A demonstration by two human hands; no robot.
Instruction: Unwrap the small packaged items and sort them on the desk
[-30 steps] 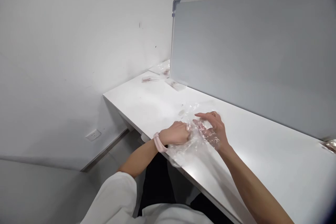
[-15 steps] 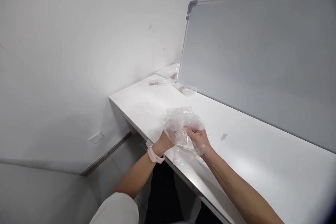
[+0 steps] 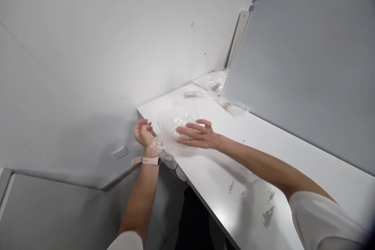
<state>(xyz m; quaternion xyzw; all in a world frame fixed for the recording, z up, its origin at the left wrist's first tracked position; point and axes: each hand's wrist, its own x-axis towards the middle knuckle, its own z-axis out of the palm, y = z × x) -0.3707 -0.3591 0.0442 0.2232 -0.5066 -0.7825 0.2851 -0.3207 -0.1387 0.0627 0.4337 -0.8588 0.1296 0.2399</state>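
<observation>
A crumpled clear plastic bag (image 3: 168,140), blurred by motion, lies between my two hands over the table's near left edge. My right hand (image 3: 197,134) is open, its fingers stretched flat against the bag's right side. My left hand (image 3: 143,132) is just past the table edge, with loosely bent fingers and nothing visible in them. The bag's lower left part bunches up against my left wrist, above a pale pink wristband (image 3: 150,160).
On the white table (image 3: 216,187), small clear packets (image 3: 195,94) (image 3: 230,106) and a larger plastic bag (image 3: 216,82) lie at the far corner. A whiteboard (image 3: 299,66) stands along the back. Grey smears (image 3: 268,216) mark the tabletop. A wall socket (image 3: 120,152) is at left.
My hands, together in the bag half a second ago, are now apart. The left has moved left off the table edge; the right has spread flat. The bag has shifted left. The view has turned left.
</observation>
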